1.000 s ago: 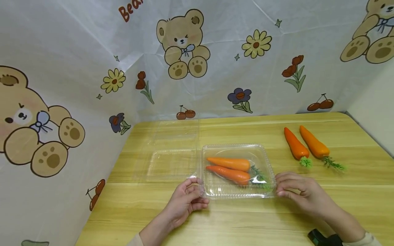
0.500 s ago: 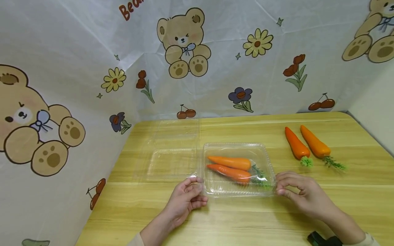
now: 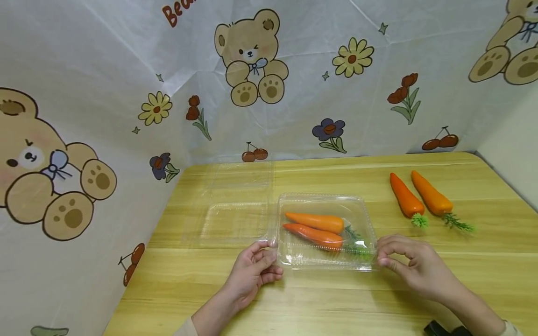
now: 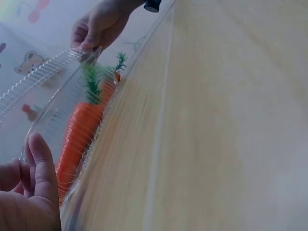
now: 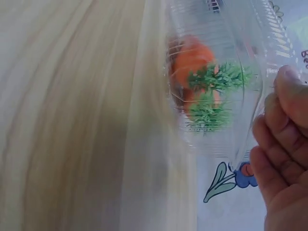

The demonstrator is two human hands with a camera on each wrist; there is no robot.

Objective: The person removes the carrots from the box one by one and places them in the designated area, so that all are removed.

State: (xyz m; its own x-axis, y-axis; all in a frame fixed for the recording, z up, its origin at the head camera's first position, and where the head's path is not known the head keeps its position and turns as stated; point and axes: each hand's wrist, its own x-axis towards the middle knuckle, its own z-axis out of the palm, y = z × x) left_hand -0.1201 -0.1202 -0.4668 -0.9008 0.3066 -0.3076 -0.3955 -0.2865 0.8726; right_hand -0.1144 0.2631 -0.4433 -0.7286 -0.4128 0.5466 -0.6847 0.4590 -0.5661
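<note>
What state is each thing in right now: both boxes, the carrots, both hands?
clear box with carrots: lid down, held at both near corners
carrots in box: two, lying side by side, leaves to the right
empty clear box: open, lying flat
loose carrots: two, lying on the table, untouched
left hand: pinches box's near-left corner
right hand: pinches box's near-right corner

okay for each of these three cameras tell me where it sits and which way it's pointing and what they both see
Head: worn on the head, facing forward and down at the table; both hands, left hand and right hand, pinch the clear box from either side.
Left wrist: low by the left hand, looking along the box toward the right hand.
Right wrist: low by the right hand, looking into the box at green carrot tops.
Shared: all three show the box with carrots.
</note>
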